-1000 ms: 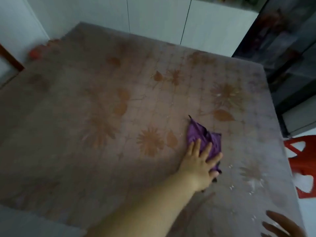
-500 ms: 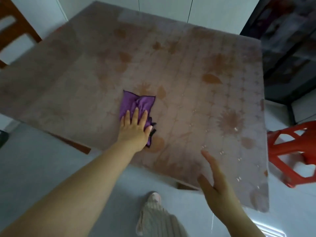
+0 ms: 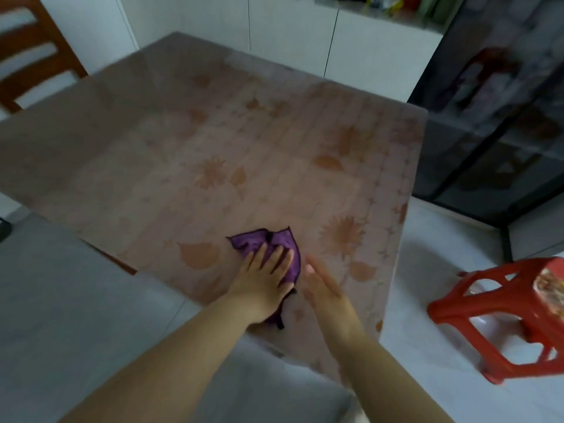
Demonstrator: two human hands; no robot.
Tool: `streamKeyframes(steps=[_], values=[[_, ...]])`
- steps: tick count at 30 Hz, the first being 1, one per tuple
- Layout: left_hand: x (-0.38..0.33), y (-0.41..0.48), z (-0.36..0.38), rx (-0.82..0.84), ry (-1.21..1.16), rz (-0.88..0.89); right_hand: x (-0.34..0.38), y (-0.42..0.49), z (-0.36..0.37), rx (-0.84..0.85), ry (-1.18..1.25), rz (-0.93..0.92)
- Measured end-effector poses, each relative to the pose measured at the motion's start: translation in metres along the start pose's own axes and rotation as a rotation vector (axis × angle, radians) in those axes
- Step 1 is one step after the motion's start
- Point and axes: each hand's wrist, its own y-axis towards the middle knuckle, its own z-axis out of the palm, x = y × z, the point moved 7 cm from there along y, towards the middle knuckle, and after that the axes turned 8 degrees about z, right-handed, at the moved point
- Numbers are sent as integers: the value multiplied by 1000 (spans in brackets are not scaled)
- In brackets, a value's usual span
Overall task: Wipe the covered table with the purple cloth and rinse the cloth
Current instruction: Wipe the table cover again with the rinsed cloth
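The table (image 3: 189,141) wears a brownish plastic cover printed with orange leaves and flowers. A crumpled purple cloth (image 3: 268,243) lies near the table's front edge. My left hand (image 3: 264,282) presses flat on the cloth with fingers spread, covering its near half. My right hand (image 3: 325,290) is held edge-on just right of the cloth, fingers straight and together, holding nothing. Whether it touches the cover I cannot tell.
A red plastic stool (image 3: 506,315) stands on the pale floor to the right of the table. A wooden chair (image 3: 33,59) is at the far left. White cabinets (image 3: 293,38) line the back wall, with a dark glass cabinet (image 3: 500,117) at the right.
My left hand has slid the cloth from the table's left part to the right, close to the front edge. My right hand has come in beside it. The camera has shifted.
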Motion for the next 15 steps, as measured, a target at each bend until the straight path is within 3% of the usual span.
streamKeyframes(steps=[5,9,13,15], values=[[-62,119,-31,-115,-132,-303,-1,-17,-159,-37,-111,-37],[-169,177,-30,-139,-139,-199,15,-14,-259,-95,-232,-53],[-175,184,-32,-186,-116,-217,34,23,-284,28,-352,16],[-144,175,-35,-222,-157,-334,46,42,-276,89,-409,-18]])
